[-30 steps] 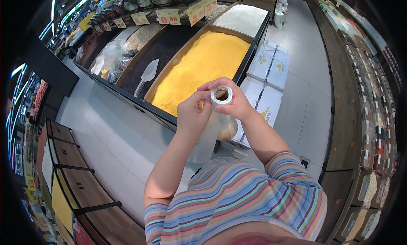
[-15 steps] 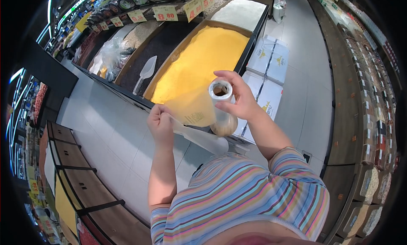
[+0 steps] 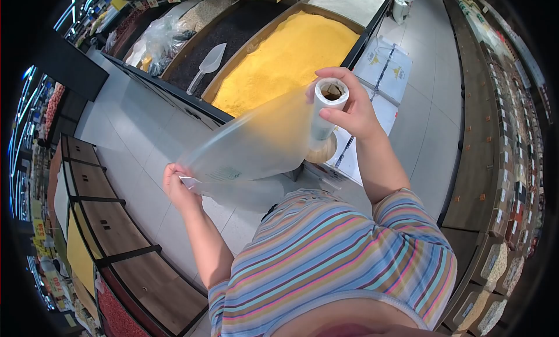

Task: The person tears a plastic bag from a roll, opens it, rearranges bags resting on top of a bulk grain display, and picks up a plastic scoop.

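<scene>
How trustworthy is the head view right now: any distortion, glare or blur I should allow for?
Head view: wide-angle distortion bows the right-hand shelves, with black corners; the yellow grain is bright; soft shadows cross the floor; the translucent plastic film has print too faint to read; the hollow of the roll is dark.
</scene>
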`<state>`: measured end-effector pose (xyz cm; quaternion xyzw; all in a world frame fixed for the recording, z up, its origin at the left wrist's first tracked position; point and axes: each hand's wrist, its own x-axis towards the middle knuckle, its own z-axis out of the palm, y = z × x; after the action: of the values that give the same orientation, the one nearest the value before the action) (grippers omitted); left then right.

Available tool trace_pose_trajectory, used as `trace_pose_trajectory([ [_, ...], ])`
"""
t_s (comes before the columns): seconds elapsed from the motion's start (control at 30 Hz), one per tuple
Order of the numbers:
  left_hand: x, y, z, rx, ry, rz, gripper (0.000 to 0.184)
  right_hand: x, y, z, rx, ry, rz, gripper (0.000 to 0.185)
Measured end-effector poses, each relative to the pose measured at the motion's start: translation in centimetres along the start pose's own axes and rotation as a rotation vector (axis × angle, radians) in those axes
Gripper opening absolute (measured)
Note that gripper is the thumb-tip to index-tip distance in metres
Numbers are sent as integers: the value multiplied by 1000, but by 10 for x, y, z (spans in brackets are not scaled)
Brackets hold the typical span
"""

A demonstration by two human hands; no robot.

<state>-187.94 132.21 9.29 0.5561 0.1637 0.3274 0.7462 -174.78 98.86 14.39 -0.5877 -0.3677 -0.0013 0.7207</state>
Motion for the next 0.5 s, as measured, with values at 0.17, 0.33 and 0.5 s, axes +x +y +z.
trace_pose_trajectory([
  [0.17,-13,0,-9,-1,34,-3,7,1,-3,-1,10,-17,-29,56],
  [0.33,-22,4,-22,28,93,46,9,2,-6,-2,-41,-5,-50,57],
  [0.5,-27,5,-34,33,117,75,13,4,-5,-3,-49,-18,-39,59],
])
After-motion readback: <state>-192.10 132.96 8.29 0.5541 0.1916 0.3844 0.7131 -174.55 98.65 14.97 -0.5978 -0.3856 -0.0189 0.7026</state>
